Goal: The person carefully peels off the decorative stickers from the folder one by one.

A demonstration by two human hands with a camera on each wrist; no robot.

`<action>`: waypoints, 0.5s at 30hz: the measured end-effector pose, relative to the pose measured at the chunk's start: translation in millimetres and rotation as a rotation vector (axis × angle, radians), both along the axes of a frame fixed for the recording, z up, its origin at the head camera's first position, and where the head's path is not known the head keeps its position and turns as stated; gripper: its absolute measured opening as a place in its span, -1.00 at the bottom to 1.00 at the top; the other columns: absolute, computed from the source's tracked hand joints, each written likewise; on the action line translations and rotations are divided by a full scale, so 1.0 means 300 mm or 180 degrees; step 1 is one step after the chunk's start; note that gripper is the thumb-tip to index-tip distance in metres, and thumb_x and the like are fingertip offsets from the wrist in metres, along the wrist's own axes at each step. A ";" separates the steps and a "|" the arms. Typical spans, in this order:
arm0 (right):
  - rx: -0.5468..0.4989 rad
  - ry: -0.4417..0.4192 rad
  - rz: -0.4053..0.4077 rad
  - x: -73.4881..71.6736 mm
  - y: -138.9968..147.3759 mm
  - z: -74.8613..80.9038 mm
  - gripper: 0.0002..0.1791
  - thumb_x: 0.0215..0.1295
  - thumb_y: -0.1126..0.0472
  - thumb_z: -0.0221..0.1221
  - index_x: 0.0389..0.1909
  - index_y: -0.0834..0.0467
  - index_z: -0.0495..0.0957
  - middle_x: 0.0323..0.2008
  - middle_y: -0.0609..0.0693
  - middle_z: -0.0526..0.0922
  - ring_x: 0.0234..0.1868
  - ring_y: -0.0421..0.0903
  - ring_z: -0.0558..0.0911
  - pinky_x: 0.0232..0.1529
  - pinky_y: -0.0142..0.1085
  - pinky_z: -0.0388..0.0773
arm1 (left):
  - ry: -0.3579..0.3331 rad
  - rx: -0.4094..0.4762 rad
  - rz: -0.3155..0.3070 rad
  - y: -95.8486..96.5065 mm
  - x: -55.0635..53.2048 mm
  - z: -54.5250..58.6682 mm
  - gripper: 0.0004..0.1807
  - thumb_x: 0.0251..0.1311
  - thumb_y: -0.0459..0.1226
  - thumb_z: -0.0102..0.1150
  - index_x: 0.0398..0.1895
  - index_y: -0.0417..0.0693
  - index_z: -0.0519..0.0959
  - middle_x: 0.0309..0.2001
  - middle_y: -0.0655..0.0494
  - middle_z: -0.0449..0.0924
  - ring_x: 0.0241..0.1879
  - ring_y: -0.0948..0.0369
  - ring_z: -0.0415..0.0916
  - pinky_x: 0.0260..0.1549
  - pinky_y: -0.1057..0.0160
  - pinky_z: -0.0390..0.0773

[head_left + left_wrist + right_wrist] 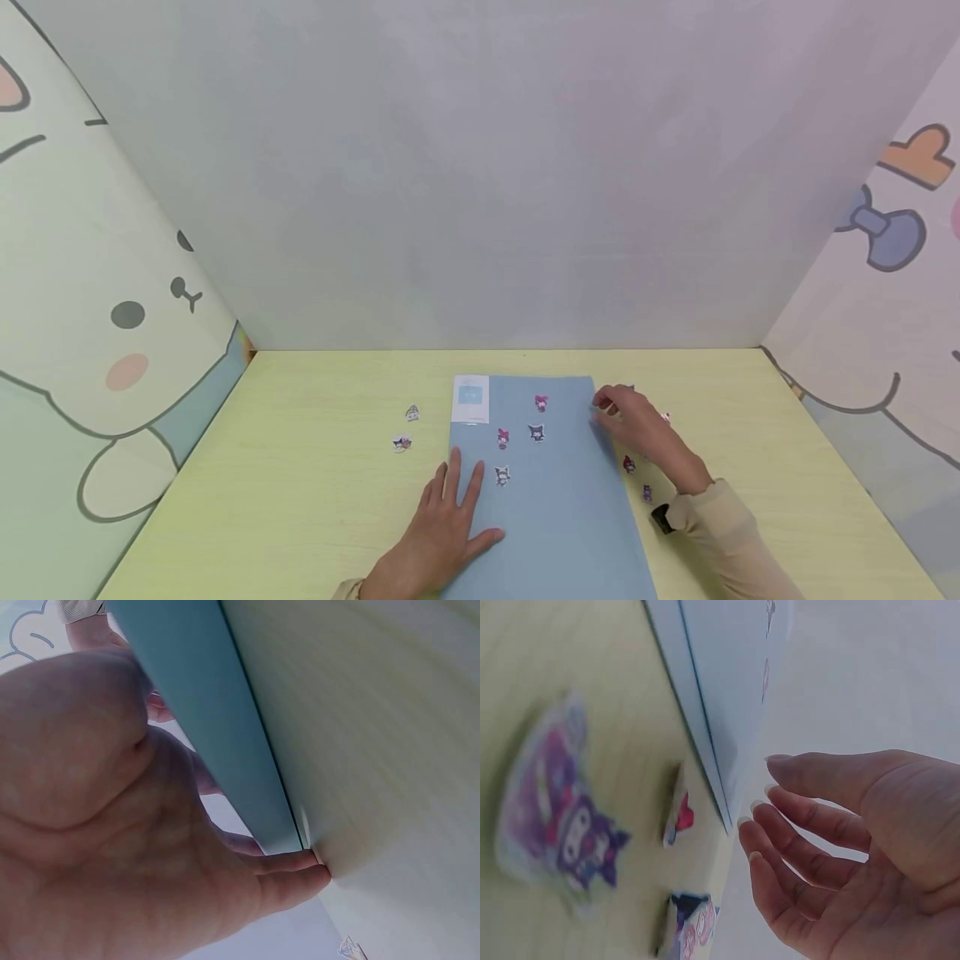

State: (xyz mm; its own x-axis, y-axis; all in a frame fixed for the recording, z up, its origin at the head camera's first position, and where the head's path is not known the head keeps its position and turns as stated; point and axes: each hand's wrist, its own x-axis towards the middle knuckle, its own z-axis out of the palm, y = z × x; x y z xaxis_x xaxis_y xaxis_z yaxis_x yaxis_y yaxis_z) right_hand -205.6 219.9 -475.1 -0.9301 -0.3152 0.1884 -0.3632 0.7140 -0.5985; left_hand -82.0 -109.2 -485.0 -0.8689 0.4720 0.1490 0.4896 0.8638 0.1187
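A light-blue folder (558,508) with a white label (471,408) at its top left lies on the table. My left hand (431,533) rests on its left edge with fingers spread, some past the edge onto the tabletop. Small cartoon stickers are scattered over the cover, among them a pink one (542,403) and a grey one (536,432). At the upper right edge hovers my right hand (633,421), fingers loosely bent. In the right wrist view its thumb (817,776) stands apart from the fingers, with nothing showing between them.
Right of the folder lie several loose stickers, including a purple one (647,493) and a red one (629,464); my right forearm overlaps part of this group. Two more stickers, one upper (412,412) and one lower (402,443), lie to the left. A pale wall (487,208) stands behind the table.
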 end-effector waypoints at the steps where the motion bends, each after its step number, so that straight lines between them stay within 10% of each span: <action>1: 0.0007 0.0038 0.0018 0.002 -0.007 0.000 -0.85 0.30 0.43 0.30 -0.14 0.33 0.59 -0.22 0.12 0.63 -0.17 0.09 0.64 -0.14 -0.04 0.63 | -0.0001 -0.0004 0.0000 0.000 0.000 0.001 -0.06 0.28 0.27 0.18 0.46 -0.26 0.34 0.43 -0.46 0.19 0.26 -0.35 0.39 0.14 -0.21 0.48; 15: 0.0040 0.0433 0.0295 0.020 -0.081 -0.029 -0.79 0.21 0.44 0.38 -0.16 0.30 0.61 -0.24 0.07 0.66 -0.24 0.02 0.64 -0.17 -0.14 0.62 | -0.0037 -0.0055 0.0023 0.002 -0.003 -0.002 -0.05 0.28 0.29 0.16 0.47 -0.23 0.34 0.44 -0.44 0.18 0.27 -0.33 0.38 0.15 -0.20 0.49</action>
State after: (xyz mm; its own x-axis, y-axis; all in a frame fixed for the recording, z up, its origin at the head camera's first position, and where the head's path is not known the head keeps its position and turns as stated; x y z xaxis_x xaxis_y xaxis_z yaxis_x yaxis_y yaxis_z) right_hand -199.6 195.6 -483.8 -0.8631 -0.4016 0.3061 -0.5050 0.6808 -0.5305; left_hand -82.9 -108.7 -485.5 -0.8739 0.4683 0.1307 0.4821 0.8693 0.1092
